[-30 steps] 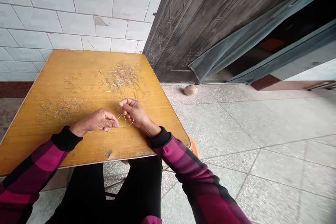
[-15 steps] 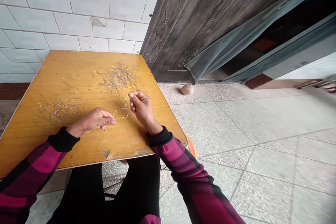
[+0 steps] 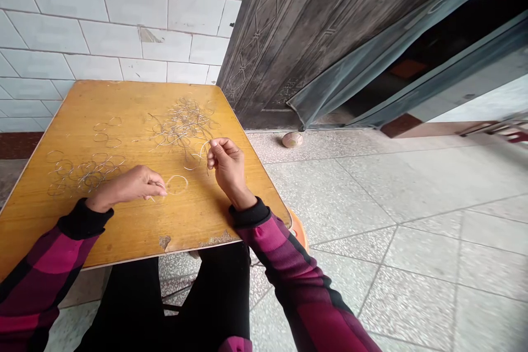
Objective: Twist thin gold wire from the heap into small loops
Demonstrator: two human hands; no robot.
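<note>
Head view, working left to right: a plaid sleeve (image 3: 45, 269) with a black cuff (image 3: 84, 219) leads to the left hand (image 3: 127, 187), which lies low over a yellow wooden tabletop (image 3: 124, 231). Its fingertips (image 3: 161, 190) are pressed together at the left edge of a thin wire loop (image 3: 177, 185), and a short wire end pokes out below them. At the hand's 9 o'clock sits a loose cluster of linked wire rings (image 3: 84, 175), with a few separate small rings (image 3: 106, 131) at 11 o'clock. The loop lies on the wood between the two hands, which are working on wire by hand. Further right, the right hand (image 3: 229, 168) is raised, its fingers (image 3: 220, 147) pinched on a curved wire strand (image 3: 200, 153) that arcs down to the left. Just above at 11 o'clock, a dense tangle of wire (image 3: 183, 125) lies close to those fingers, and its strands could catch. Beyond the table at 1 o'clock stands a dark embossed metal door (image 3: 313, 27), and a small rounded stone (image 3: 292, 139) rests on the terrazzo floor (image 3: 412, 275) at its foot.
</note>
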